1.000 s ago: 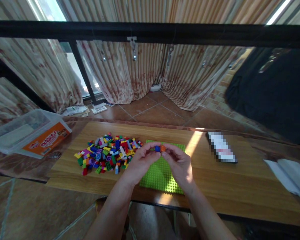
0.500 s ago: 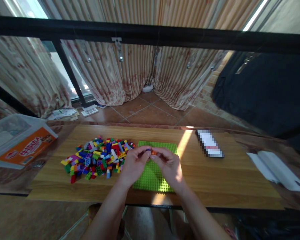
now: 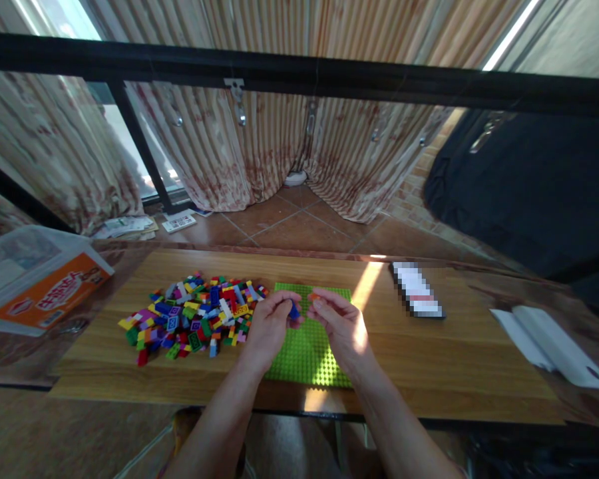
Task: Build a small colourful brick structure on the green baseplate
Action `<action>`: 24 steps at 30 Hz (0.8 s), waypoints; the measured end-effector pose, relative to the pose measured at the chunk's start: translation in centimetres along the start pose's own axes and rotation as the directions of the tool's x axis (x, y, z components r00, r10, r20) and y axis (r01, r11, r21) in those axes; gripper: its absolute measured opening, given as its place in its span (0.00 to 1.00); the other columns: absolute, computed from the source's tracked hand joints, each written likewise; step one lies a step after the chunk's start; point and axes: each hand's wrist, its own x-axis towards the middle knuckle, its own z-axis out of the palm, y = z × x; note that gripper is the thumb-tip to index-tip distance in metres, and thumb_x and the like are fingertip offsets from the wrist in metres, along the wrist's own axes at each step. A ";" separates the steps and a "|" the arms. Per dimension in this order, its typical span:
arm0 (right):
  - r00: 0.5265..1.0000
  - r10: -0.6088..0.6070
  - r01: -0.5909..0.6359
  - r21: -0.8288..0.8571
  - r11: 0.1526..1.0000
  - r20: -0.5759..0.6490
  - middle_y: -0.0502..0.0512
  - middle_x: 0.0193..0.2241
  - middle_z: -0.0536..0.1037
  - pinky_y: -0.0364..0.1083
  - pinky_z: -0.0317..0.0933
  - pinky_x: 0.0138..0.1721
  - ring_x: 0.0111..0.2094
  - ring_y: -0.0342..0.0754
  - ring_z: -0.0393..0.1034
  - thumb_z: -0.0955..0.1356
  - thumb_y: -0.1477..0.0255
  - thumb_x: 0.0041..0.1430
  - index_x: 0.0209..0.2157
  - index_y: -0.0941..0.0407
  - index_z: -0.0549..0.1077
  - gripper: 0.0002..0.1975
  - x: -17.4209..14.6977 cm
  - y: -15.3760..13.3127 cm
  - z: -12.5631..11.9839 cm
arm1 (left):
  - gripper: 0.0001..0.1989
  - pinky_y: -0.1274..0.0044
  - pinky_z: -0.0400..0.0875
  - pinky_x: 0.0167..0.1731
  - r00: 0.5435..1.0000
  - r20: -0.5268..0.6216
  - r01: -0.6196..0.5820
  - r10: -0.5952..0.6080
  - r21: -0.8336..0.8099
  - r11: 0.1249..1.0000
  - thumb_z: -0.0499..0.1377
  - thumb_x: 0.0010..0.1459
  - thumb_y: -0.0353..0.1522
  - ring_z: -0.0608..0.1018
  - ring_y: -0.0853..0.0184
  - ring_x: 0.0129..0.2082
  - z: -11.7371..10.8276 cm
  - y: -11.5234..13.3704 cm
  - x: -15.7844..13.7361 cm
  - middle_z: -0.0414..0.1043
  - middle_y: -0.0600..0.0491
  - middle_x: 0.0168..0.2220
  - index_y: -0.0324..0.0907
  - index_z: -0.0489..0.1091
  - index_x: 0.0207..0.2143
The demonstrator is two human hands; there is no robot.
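Observation:
Above the green studded baseplate (image 3: 299,356), my left hand (image 3: 271,326) pinches a blue toy brick (image 3: 294,310) between thumb and fingers. A little to its right, my right hand (image 3: 343,326) holds a small orange toy brick (image 3: 313,297) at its fingertips. The two bricks are apart, with a narrow gap between the hands. Beside my left hand spreads a loose pile of toy bricks (image 3: 194,316) in many colours. My fingers partly cover both held bricks.
A phone (image 3: 419,291) with a blurred-out screen lies on the wooden table (image 3: 459,372) at the right. Beyond it is a white flat object (image 3: 562,346). At far left stands a clear plastic box (image 3: 44,286) with an orange label. A dark bar (image 3: 299,70) crosses in front of the curtains.
My hands have drawn apart from where they met over the baseplate. The blue brick is now in the left hand and the orange one in the right, separated.

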 end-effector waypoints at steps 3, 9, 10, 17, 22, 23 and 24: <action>0.999 -0.052 0.051 -0.059 0.997 -0.010 0.51 0.27 0.80 0.45 0.70 0.31 0.26 0.43 0.72 0.77 0.67 0.40 0.33 0.54 0.80 0.14 0.1 0.0 -0.1 | 0.13 0.80 0.65 0.18 0.995 0.006 0.100 -0.099 -0.024 0.995 0.58 0.52 0.41 0.71 0.72 0.19 0.1 0.0 -0.3 0.68 0.56 0.25 0.39 0.72 0.31; 0.981 -0.195 0.184 -0.381 0.906 0.010 0.53 0.28 0.80 0.48 0.69 0.32 0.27 0.46 0.72 0.75 0.64 0.45 0.36 0.55 0.79 0.15 0.2 1.0 -0.5 | 0.16 0.82 0.49 0.14 0.999 0.020 0.035 -0.036 0.059 0.998 0.58 0.54 0.44 0.60 0.77 0.15 -0.3 0.0 -0.2 0.63 0.58 0.20 0.39 0.71 0.26; 0.976 -0.215 0.203 -0.457 0.866 0.027 0.53 0.29 0.80 0.48 0.70 0.32 0.28 0.46 0.73 0.74 0.63 0.47 0.36 0.55 0.79 0.15 0.2 1.2 -0.6 | 0.15 0.82 0.49 0.15 1.000 0.004 -0.007 0.006 0.085 0.996 0.58 0.54 0.42 0.59 0.77 0.15 -0.6 0.0 0.0 0.63 0.58 0.20 0.39 0.72 0.27; 0.911 -0.276 0.410 -0.730 0.547 0.305 0.55 0.37 0.80 0.51 0.68 0.43 0.37 0.50 0.75 0.68 0.65 0.57 0.42 0.52 0.76 0.13 -0.9 2.6 0.0 | 0.11 0.81 0.56 0.20 0.955 -0.213 -0.197 0.209 0.075 0.977 0.59 0.53 0.39 0.64 0.75 0.19 -3.1 0.7 1.6 0.64 0.58 0.20 0.40 0.73 0.27; 0.863 -0.233 0.504 -0.730 0.461 0.449 0.55 0.39 0.80 0.52 0.66 0.45 0.41 0.51 0.73 0.67 0.68 0.59 0.43 0.52 0.76 0.11 -1.9 3.8 2.2 | 0.09 0.82 0.54 0.18 0.892 -0.395 -0.250 0.219 -0.028 0.968 0.60 0.50 0.37 0.61 0.77 0.17 -5.9 2.5 1.6 0.62 0.60 0.19 0.40 0.72 0.28; 0.851 -0.227 0.524 -0.727 0.443 0.474 0.55 0.40 0.80 0.53 0.65 0.46 0.41 0.52 0.73 0.66 0.68 0.59 0.44 0.51 0.76 0.11 -2.1 4.1 2.6 | 0.09 0.82 0.53 0.18 0.881 -0.424 -0.258 0.210 -0.059 0.964 0.60 0.49 0.37 0.60 0.78 0.17 -6.5 2.8 1.6 0.62 0.60 0.20 0.39 0.71 0.28; 0.837 -0.220 0.544 -0.725 0.422 0.501 0.55 0.41 0.80 0.54 0.64 0.47 0.42 0.52 0.73 0.66 0.69 0.59 0.44 0.51 0.76 0.11 -2.4 4.4 3.1 | 0.09 0.82 0.51 0.17 0.873 -0.446 -0.265 0.200 -0.087 0.960 0.61 0.48 0.37 0.59 0.79 0.16 -7.2 3.2 1.5 0.62 0.61 0.20 0.39 0.71 0.28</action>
